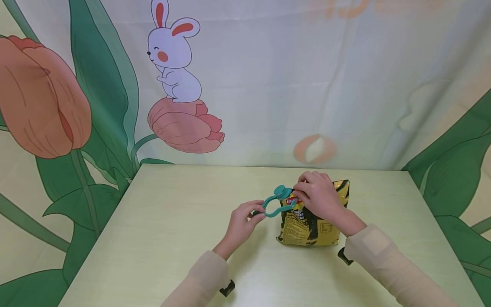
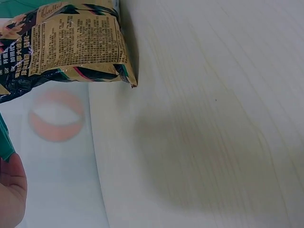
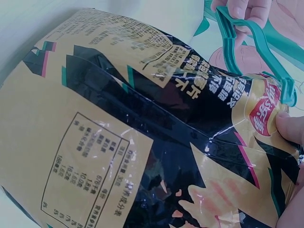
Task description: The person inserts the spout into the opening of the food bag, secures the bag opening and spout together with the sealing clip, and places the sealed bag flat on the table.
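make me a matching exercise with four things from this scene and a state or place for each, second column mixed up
Things:
1. chip bag
2. teal clip
3. left hand
4. right hand

States or places:
a. grips the top of the bag
b. lies on the table, gold and black
c. pinches the clip's handle end
d. spread open at the bag's top

Pairs: 1-b, 2-d, 3-c, 4-a

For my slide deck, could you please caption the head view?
Left hand holds a teal plastic bag clip against a black-and-gold crisp bag gripped by the right hand.
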Available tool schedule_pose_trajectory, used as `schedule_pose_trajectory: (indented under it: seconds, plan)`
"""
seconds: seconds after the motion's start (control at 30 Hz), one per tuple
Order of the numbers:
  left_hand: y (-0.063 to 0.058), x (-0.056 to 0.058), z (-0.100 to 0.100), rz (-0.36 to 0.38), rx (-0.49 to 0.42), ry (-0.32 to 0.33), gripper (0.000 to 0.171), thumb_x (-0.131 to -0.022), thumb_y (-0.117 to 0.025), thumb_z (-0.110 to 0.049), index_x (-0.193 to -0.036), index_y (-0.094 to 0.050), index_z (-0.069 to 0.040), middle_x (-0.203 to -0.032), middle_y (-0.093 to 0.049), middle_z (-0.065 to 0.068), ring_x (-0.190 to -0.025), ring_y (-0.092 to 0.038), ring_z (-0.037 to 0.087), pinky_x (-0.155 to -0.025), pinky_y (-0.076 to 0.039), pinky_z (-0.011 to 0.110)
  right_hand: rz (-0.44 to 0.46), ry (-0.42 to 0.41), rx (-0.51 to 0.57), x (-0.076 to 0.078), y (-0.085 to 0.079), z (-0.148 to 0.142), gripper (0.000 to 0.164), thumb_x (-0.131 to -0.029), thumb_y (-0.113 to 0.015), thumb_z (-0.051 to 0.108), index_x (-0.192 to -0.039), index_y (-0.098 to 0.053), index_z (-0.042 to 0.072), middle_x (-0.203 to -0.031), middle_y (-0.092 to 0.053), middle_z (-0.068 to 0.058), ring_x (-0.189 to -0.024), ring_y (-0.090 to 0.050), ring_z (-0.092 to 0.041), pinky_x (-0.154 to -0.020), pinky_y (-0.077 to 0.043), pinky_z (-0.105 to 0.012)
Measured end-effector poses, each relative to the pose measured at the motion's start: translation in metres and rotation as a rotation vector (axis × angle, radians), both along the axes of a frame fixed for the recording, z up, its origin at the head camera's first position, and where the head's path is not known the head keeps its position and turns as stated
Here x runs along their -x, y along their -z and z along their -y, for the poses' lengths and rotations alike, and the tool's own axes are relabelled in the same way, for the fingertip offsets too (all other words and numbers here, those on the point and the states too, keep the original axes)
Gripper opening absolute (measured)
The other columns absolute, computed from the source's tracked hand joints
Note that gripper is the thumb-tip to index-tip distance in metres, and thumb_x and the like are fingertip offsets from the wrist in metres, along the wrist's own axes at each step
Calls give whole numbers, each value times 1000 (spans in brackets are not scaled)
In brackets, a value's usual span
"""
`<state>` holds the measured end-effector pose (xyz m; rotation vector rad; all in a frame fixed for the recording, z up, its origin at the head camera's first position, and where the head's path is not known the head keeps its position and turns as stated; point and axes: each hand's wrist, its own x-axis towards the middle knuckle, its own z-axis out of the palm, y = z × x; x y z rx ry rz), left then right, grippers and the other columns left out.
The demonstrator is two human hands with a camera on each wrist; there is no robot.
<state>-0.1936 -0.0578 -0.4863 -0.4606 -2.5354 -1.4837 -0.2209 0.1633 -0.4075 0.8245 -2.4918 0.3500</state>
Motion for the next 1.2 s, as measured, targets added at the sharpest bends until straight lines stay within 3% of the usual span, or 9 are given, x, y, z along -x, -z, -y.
schedule_pose_trajectory:
  seconds: [0.8, 1.2]
  plan:
    - [-9, 1, -9, 3, -51, 14, 5, -79, -64, -12, -83, -63, -9, -109, -61, 3, -100, -56, 15, -68, -47, 20, 2, -14, -18, -1, -4, 0, 11, -74, -70, 23, -78, -70, 13, -82, -58, -2, -76, -54, -19, -77, -42, -40]
    - [-9, 5, -10, 13, -55, 32, 6, -79, -64, -13, -84, -63, -9, -109, -61, 3, -101, -55, 15, -66, -46, 19, 98, -83, -23, 4, -9, -4, 9, -75, -69, 21, -79, -71, 13, -88, -60, -4, -77, -54, -19, -69, -44, -36]
